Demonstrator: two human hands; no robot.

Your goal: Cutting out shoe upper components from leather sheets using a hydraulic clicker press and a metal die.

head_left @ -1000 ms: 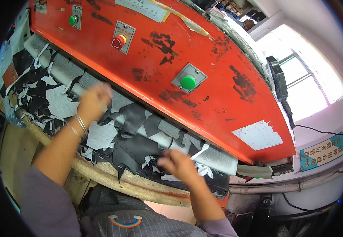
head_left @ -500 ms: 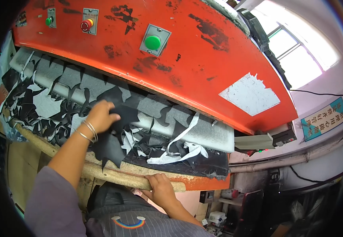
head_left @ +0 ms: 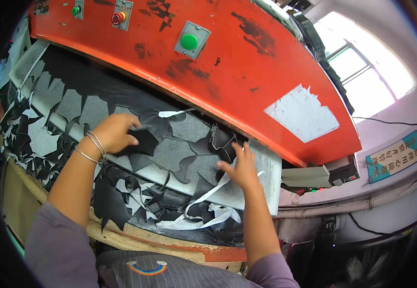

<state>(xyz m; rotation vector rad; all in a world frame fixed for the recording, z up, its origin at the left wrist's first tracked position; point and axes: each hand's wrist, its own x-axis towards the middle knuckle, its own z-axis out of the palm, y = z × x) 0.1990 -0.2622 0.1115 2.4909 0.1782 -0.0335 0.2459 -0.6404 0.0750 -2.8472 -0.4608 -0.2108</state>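
My left hand [head_left: 114, 134] is over the cutting bed, thumb and fingers apart. Beside its thumb lies a darker black cut piece [head_left: 144, 142]; whether the fingertips touch it I cannot tell. My right hand [head_left: 242, 167] reaches up from the lower right, fingers spread, fingertips close to a black-and-metal frame that looks like a cutting die [head_left: 224, 144]. Black sheet material [head_left: 93, 72] with a ragged, cut-out edge covers the back of the grey-white bed [head_left: 172, 154]. A white strip [head_left: 172, 114] lies on that sheet.
Above the bed hangs the red machine beam [head_left: 266, 101], with green buttons [head_left: 189, 42] and a red knob [head_left: 118, 18]. Black and white scraps [head_left: 136, 194] pile along the bed's front edge, behind a worn wooden rail [head_left: 146, 247]. A window [head_left: 352, 62] is at upper right.
My right hand has left the wooden rail and moved up over the bed. More of the bed and black sheet shows, and the die is now visible. My left hand has shifted slightly left.
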